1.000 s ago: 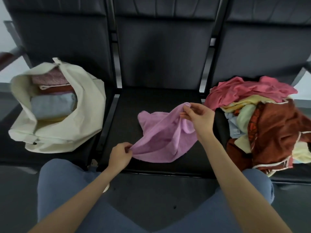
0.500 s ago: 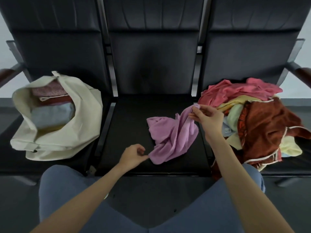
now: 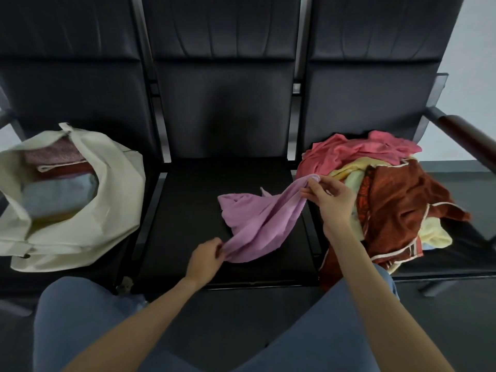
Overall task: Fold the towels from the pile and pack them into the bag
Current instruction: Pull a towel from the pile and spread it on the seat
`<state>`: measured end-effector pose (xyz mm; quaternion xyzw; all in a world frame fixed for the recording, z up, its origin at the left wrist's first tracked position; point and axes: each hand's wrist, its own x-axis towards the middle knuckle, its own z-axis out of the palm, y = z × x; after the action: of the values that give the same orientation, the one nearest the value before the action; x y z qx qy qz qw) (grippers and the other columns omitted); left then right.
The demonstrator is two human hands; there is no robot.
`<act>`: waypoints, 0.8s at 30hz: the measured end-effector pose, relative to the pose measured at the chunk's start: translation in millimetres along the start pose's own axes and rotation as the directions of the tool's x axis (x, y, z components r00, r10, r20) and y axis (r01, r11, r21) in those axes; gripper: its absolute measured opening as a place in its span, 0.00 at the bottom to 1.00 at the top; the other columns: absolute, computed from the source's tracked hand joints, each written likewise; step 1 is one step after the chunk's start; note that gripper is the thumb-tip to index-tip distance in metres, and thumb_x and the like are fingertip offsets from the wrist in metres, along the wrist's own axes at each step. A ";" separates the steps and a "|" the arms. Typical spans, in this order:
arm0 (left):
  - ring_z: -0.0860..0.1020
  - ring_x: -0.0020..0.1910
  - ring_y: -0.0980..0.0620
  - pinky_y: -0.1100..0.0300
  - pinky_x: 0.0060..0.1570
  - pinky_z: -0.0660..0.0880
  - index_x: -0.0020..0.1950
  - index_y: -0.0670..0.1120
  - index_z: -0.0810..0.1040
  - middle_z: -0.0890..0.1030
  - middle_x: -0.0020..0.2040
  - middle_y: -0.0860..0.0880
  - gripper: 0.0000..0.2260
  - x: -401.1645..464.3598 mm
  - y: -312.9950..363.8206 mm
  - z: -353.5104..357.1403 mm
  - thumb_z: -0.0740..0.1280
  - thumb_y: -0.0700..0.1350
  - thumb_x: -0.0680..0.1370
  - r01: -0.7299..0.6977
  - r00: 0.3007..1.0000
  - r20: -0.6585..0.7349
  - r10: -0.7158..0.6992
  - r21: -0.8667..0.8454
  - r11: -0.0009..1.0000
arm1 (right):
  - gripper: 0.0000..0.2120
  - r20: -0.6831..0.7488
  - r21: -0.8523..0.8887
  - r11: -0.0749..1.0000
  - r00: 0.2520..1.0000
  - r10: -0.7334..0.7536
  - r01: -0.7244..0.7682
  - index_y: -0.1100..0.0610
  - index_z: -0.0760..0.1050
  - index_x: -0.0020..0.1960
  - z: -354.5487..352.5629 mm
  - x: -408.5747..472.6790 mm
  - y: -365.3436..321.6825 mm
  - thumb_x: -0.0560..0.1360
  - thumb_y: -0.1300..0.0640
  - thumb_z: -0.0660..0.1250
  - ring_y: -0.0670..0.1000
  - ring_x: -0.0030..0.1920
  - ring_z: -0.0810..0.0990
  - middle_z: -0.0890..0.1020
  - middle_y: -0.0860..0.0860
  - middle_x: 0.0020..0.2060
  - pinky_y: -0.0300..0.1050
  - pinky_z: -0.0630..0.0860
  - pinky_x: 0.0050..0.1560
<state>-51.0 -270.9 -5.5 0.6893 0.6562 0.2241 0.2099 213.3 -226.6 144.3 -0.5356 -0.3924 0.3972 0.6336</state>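
Now, head view: purple towel (image 3: 257,221) bunched on middle seat (image 3: 188,210), frame centre. L hand (image 3: 205,255) pinches its lower corner, R hand (image 3: 331,200) pinches upper-right corner. Long axis runs lower-left to upper-right betw. grips. I judge spreading flat comes next. Bag (image 3: 107,210) at left, pile (image 3: 389,197) at right.
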 end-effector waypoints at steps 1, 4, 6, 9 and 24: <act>0.77 0.36 0.53 0.61 0.36 0.71 0.42 0.45 0.77 0.79 0.37 0.51 0.03 3.3 -1.7 -6.7 0.70 0.41 0.75 0.093 0.992 -0.078 -0.102 -0.105 0.990 | 0.06 -0.021 0.010 1.000 1.000 -0.012 0.012 0.66 0.79 0.51 -1.9 1.1 -2.2 0.75 0.66 0.69 0.54 0.38 0.85 0.84 0.55 0.36 0.41 0.81 0.42; 0.80 0.39 0.52 0.59 0.41 0.77 0.46 0.45 0.79 0.81 0.39 0.49 0.04 19.4 -6.2 -34.8 0.71 0.37 0.73 0.301 0.915 -0.160 -0.370 -0.337 0.892 | 0.04 -0.064 0.031 0.998 0.996 -0.059 0.061 0.63 0.80 0.49 -4.9 3.1 -9.5 0.75 0.67 0.69 0.52 0.36 0.84 0.84 0.53 0.34 0.40 0.81 0.41; 0.81 0.37 0.48 0.52 0.44 0.80 0.44 0.44 0.79 0.82 0.39 0.44 0.04 34.0 -11.1 -54.3 0.70 0.35 0.74 0.370 0.869 -0.131 -0.477 -0.469 0.802 | 0.04 -0.096 0.030 0.995 0.992 -0.087 0.090 0.60 0.80 0.45 -3.6 4.7 -14.5 0.75 0.67 0.68 0.50 0.35 0.84 0.84 0.51 0.32 0.38 0.80 0.40; 0.80 0.36 0.46 0.52 0.42 0.79 0.47 0.38 0.80 0.81 0.37 0.42 0.03 50.1 -12.6 -86.7 0.68 0.35 0.75 0.406 0.853 -0.078 -0.517 -0.523 0.749 | 0.08 -0.133 0.033 0.992 0.984 -0.119 0.124 0.54 0.80 0.42 0.7 7.1 -25.3 0.75 0.66 0.69 0.48 0.33 0.84 0.84 0.48 0.30 0.37 0.80 0.40; 0.76 0.23 0.49 0.61 0.23 0.73 0.34 0.43 0.80 0.78 0.27 0.44 0.10 68.3 89.8 -261.4 0.63 0.33 0.72 -0.030 0.809 -0.466 -0.359 -0.642 0.766 | 0.11 -0.539 -0.151 0.894 0.724 -0.432 0.421 0.63 0.80 0.51 38.4 5.7 -75.1 0.76 0.55 0.68 0.36 0.33 0.72 0.79 0.59 0.42 0.26 0.66 0.38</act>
<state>-128.5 -208.5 261.3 0.4191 0.6372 0.6001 0.2413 186.3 -215.5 223.6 -0.5290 -0.3056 0.0631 0.7892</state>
